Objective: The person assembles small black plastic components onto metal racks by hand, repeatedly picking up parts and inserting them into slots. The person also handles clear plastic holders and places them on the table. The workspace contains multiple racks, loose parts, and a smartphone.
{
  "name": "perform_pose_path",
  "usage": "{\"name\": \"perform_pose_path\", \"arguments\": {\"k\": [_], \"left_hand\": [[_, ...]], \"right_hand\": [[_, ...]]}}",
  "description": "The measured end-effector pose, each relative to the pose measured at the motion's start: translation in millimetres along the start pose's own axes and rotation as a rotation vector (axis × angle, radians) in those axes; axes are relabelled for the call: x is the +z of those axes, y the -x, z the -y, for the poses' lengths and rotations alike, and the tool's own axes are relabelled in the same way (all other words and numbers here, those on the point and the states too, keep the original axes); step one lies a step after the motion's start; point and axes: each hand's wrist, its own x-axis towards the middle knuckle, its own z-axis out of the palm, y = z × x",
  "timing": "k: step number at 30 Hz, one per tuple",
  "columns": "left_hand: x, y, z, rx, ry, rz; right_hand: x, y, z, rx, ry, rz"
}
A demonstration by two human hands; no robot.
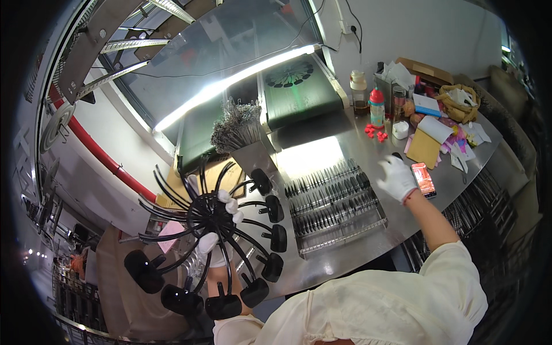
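My left hand (207, 244), in a white glove, is wrapped round the middle of a black wheel-like rack (216, 214). Curved arms fan out from its centre, and several carry glossy black oval pieces (272, 266) at their tips. White-gloved fingertips show on the far side of the hub. My right hand (398, 180), also white-gloved, is over the metal table with its fingers bent and apart. A phone (423, 180) with a lit screen lies just right of it, and a small dark object (397, 156) lies by the fingertips.
A metal rack (333, 201) with rows of slim dark blade-shaped pieces stands mid-table (328, 259). Behind it, a metal box (254, 157) holds many thin wire-like pieces. A green conveyor belt (299, 100) carries a similar black wheel. Bottles (376, 108), papers and bags crowd the far right.
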Motion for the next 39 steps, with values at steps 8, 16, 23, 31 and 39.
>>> {"name": "perform_pose_path", "arguments": {"k": [8,16,23,31,39], "left_hand": [[11.1,16.1,38.8,-0.184,-0.021,-0.088],[19.6,14.5,24.1,-0.531,-0.245,-0.370],[16.0,15.7,16.9,-0.321,-0.098,-0.319],[5.2,16.9,60.6,-0.395,-0.498,-0.417],[-30.2,2.7,30.2,-0.367,-0.525,-0.444]], "right_hand": [[-23.0,-48.9,214.7,-0.529,-1.035,0.368],[86.0,-31.9,258.1,-0.858,-0.433,-0.099],[61.2,-3.9,247.0,-0.064,-1.749,0.792],[50.3,4.9,259.6,-0.148,-1.545,0.484],[87.2,30.9,237.4,-0.184,-1.412,0.561]]}}
